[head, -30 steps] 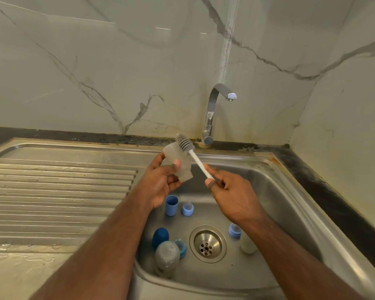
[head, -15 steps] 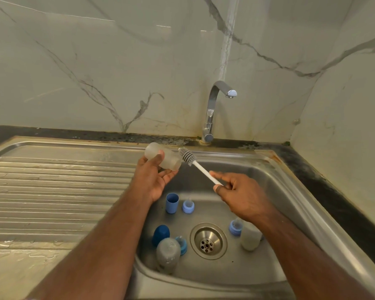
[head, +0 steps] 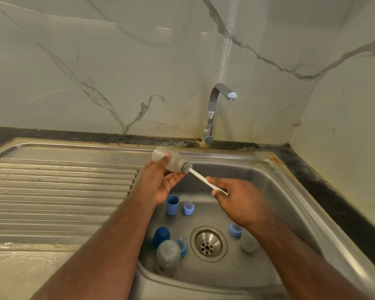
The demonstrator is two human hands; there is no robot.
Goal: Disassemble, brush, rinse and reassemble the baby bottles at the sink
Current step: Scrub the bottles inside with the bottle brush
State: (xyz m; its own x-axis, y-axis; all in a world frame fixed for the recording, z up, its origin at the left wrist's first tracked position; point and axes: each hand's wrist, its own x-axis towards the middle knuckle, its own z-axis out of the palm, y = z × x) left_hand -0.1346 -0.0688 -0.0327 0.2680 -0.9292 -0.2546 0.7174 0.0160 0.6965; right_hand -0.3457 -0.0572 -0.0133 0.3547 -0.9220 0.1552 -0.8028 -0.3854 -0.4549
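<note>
Over the sink (head: 290, 191), my left hand (head: 160, 182) grips a bottle (head: 169, 160) sideways; my right hand (head: 236, 198) pinches the brush (head: 195, 173) at its mouth. Brushing step: next, push the bristles straight in.

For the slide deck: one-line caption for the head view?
Left hand holds a bottle sideways over the sink while right hand brings the brush to its mouth.
</note>
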